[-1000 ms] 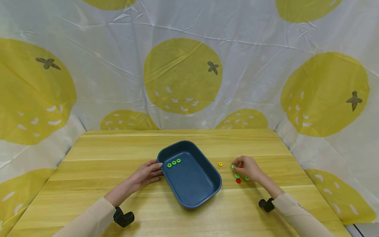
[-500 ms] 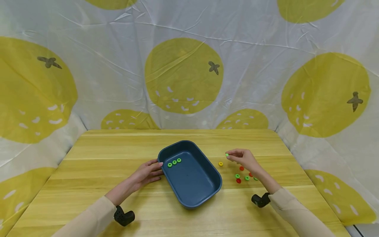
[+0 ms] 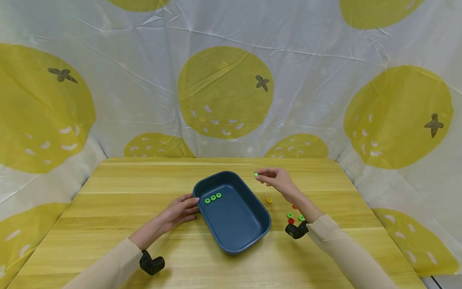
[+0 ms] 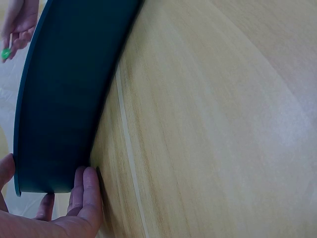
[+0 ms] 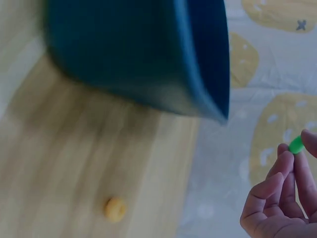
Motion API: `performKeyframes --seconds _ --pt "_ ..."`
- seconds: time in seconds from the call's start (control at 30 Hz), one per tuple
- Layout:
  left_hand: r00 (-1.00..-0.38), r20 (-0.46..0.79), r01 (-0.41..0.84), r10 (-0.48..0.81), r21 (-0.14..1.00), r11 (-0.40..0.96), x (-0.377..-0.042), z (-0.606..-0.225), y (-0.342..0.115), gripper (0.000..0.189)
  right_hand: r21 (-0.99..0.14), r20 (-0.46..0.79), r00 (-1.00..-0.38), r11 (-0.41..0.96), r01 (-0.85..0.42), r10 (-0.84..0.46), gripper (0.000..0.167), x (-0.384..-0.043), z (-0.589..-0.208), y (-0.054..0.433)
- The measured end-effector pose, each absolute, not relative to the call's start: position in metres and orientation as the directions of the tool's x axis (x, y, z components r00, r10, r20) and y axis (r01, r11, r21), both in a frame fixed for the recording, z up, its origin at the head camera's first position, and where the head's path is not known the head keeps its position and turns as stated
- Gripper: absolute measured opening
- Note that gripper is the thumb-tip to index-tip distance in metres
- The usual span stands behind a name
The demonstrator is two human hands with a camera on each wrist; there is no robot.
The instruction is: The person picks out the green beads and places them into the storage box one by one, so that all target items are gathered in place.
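My right hand [image 3: 278, 180] pinches a small green ring bead [image 3: 256, 174] between thumb and fingertips, held up beyond the far right edge of a dark blue rectangular tray. The right wrist view shows the bead [image 5: 296, 145] at the fingertips. At the left side of the tray [image 3: 249, 235], my left hand [image 3: 180, 210] holds the wall, thumb at the rim and other fingers against the outside. Its fingers [image 4: 89, 191] reach the lower outer wall in the left wrist view. Three green beads [image 3: 213, 198] lie in a slanting row inside the tray.
A yellow bead [image 3: 269, 200] lies on the wooden table [image 3: 151, 176] just right of the tray. Farther right are red beads [image 3: 290, 221] and green beads [image 3: 289, 215], partly hidden by the right forearm. A fruit-printed cloth [image 3: 306, 92] hangs behind the table.
My right hand has lifted the green bead from the group on the right and carried it left and away, towards the tray's far side. The left hand and tray stay put.
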State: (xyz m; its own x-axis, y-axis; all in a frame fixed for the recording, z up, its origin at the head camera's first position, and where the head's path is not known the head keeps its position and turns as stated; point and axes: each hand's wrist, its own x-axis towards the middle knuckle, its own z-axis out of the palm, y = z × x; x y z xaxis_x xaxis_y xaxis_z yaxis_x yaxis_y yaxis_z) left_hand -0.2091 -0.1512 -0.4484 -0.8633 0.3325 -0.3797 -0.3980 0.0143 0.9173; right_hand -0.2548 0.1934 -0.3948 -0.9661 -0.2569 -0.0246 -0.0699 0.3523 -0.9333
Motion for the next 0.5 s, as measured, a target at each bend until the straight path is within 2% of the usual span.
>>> performKeyframes --seconds 0.23,0.5 --pt "-0.866 -0.392 -0.409 0.31 0.912 0.009 -0.208 -0.449 -0.15 0.068 -0.942 0.037 -0.951 0.306 -0.135 -0.306 0.032 -0.266 -0.392 0.152" --pt "-0.868 -0.383 -0.401 0.317 0.916 0.01 -0.208 -0.448 -0.152 0.068 -0.952 0.057 -0.941 0.265 -0.152 -0.334 0.03 -0.276 -0.395 0.111"
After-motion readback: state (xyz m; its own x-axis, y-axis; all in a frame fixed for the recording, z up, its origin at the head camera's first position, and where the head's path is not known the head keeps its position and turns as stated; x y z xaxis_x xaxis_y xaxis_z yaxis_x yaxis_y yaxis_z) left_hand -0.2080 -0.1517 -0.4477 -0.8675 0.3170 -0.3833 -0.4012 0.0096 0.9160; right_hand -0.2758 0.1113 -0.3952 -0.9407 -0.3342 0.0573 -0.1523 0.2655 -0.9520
